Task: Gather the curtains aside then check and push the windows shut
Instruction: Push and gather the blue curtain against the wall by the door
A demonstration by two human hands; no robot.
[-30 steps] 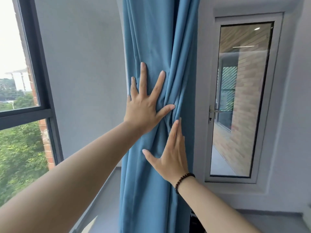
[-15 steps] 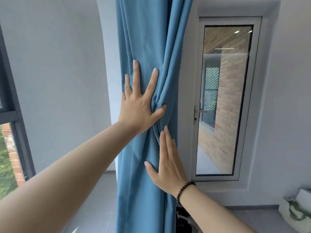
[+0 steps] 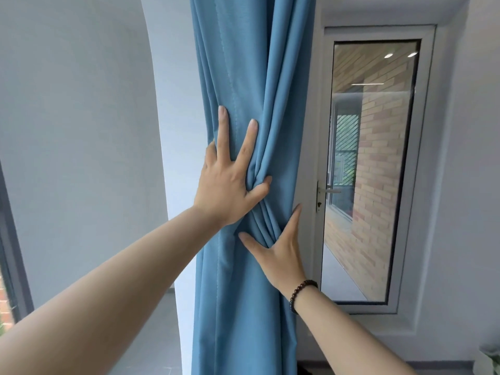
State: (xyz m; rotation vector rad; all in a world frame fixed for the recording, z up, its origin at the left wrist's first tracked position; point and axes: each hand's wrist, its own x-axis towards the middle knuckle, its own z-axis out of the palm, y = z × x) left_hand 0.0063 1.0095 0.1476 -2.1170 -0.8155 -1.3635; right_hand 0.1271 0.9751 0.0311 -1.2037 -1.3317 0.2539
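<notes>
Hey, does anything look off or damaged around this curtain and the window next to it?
Nothing stands out. The blue curtain is bunched between the left hand and right hand; the white window looks intact.

Left hand (image 3: 230,182) raised with fingers splayed flat, thumb hooked sideways; right hand (image 3: 281,253) lower, palm flat, thumb spread wide. Both bare forearms outstretched forward.

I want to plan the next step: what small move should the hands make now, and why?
Probably close both hands around the curtain to finish the bunch. The left hand and right hand lie open on pinched folds, and the window beside it is already uncovered.
</notes>
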